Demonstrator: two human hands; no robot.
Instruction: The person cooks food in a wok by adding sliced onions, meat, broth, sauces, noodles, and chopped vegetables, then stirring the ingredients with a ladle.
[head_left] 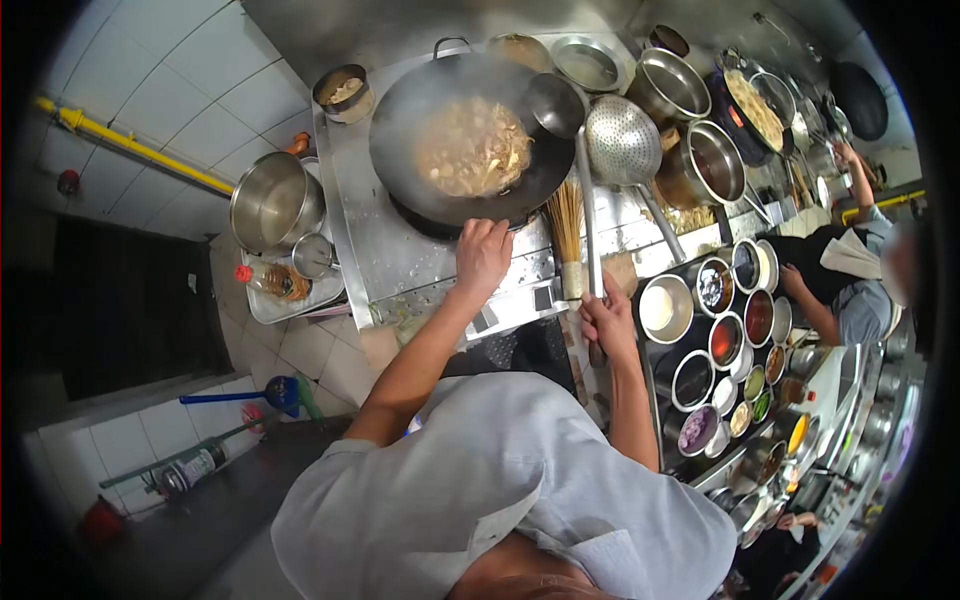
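Note:
A large black wok (pixel 400 150) sits on the stove, with steaming pale-brown food (pixel 475 150) in it. My left hand (pixel 483 258) is closed at the wok's near rim; the exact part under its fingers is hidden. In my right hand (pixel 608 318) is the handle of a long ladle (pixel 590 215). Its dark bowl (pixel 556 106) rests over the wok's right side. Between the wok and the ladle handle lies a bamboo wok brush (pixel 566 230). Just right of the ladle is a perforated skimmer (pixel 622 140).
Metal pots (pixel 703 165) stand right of the skimmer. Several bowls of sauces and chopped ingredients (pixel 668 308) fill the right-hand counter. A steel pot (pixel 278 205) and an oil bottle (pixel 272 281) are on the left. Another person (pixel 860 300) works at the far right near a second wok (pixel 750 115).

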